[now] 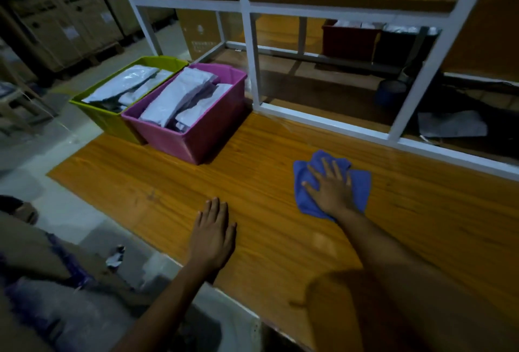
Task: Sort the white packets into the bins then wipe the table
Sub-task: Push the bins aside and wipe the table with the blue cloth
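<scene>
Wiping stage, entry as found: white packets (174,99) lie heaped inside the pink bin (207,132) and the green bin (112,123), which stand side by side at the far left of the tabletop (266,183). No loose packet shows on the wood, so sorting is judged done. Right hand (332,189): fingers straight and spread, palm flat on the blue cloth (362,183), pressing it to the wood and gripping nothing. Cloth: bunched, lying right of the bins, toward the white frame (250,57) at the back. Left hand (213,233): flat and open on bare wood near the front edge, holding nothing, apparently bracing. Handling note: even palm pressure should keep the cloth sliding with the hand rather than rolling out from under it. Overlapping strokes along the grain, worked from the frame side toward the front edge, would likely serve best. The strip beside the pink bin and the patch under the left hand are judged easiest to miss, so that hand should shift aside when the cloth arrives.
</scene>
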